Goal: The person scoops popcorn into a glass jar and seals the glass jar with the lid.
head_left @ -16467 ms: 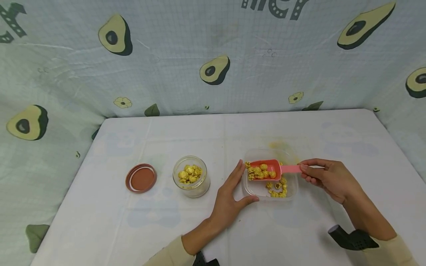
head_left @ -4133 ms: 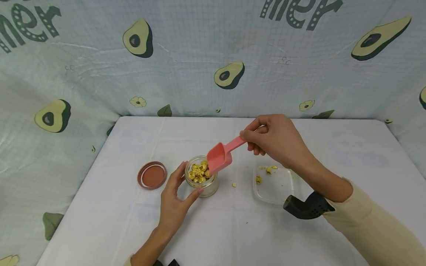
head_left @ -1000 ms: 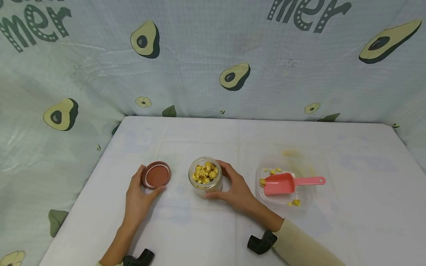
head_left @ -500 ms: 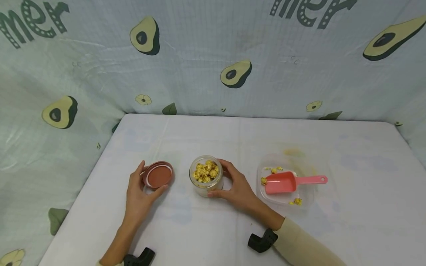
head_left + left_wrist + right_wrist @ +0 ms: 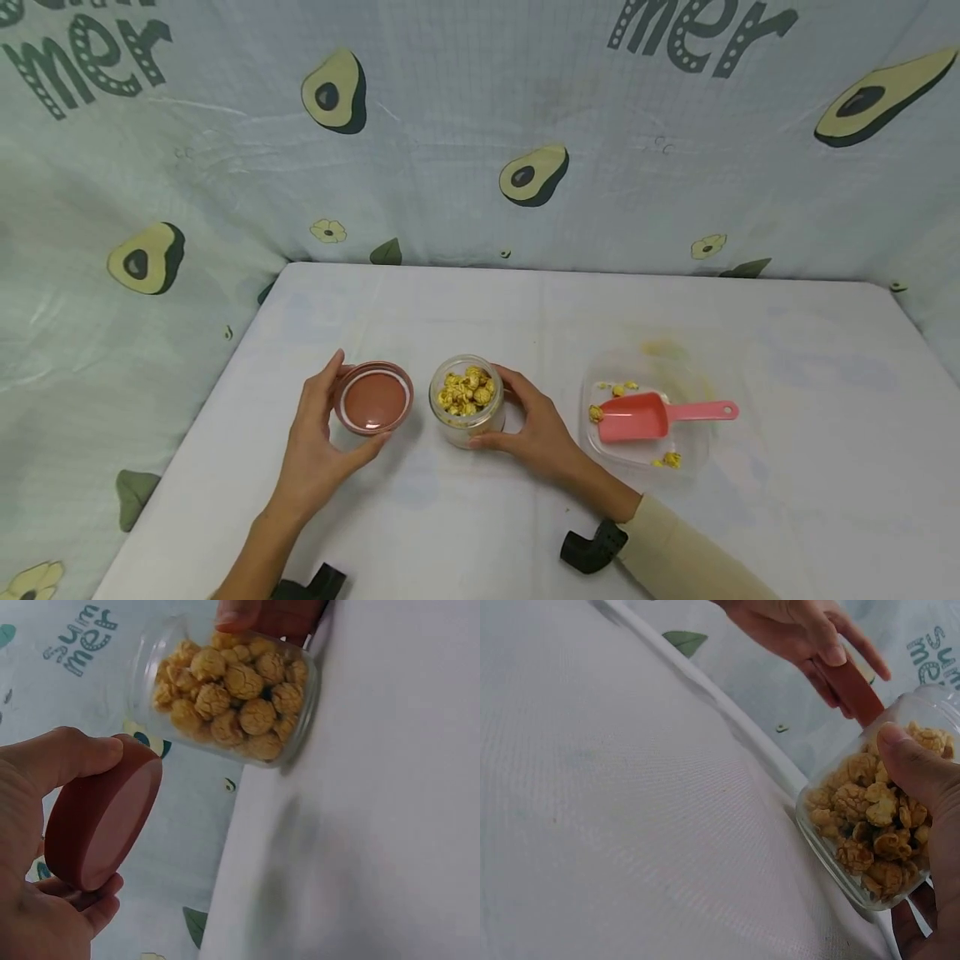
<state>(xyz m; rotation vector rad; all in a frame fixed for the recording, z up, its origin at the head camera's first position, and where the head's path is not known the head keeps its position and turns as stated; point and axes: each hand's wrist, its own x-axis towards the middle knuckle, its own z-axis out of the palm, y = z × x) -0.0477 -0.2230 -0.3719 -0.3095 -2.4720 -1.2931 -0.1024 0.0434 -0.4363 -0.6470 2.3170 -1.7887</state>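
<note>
My left hand (image 5: 318, 442) grips a reddish-brown jar lid (image 5: 375, 400) by its edges, raised off the table with its inner side facing up. Thumb and fingers sit on opposite sides of the lid (image 5: 105, 814) in the left wrist view. To its right stands a clear glass jar (image 5: 456, 431), uncovered and holding yellow caramel popcorn (image 5: 467, 392). My right hand (image 5: 536, 429) holds this jar from its right side, thumb in front and fingers behind. In the right wrist view the jar (image 5: 840, 877) rests upright on the table, filled with popcorn (image 5: 877, 806).
A clear plastic container (image 5: 618, 454) stands on the right with a few popcorn pieces (image 5: 672, 459) inside. Across it lies a pink scoop (image 5: 637, 417), its handle reaching over the right rim. White cloth covers the table (image 5: 480, 533); a patterned curtain (image 5: 420, 125) hangs behind.
Sixteen seconds ago my right hand held the scoop, full of popcorn; now the scoop lies in the container. During the last second my left hand has lifted the lid and carried it toward the jar.
</note>
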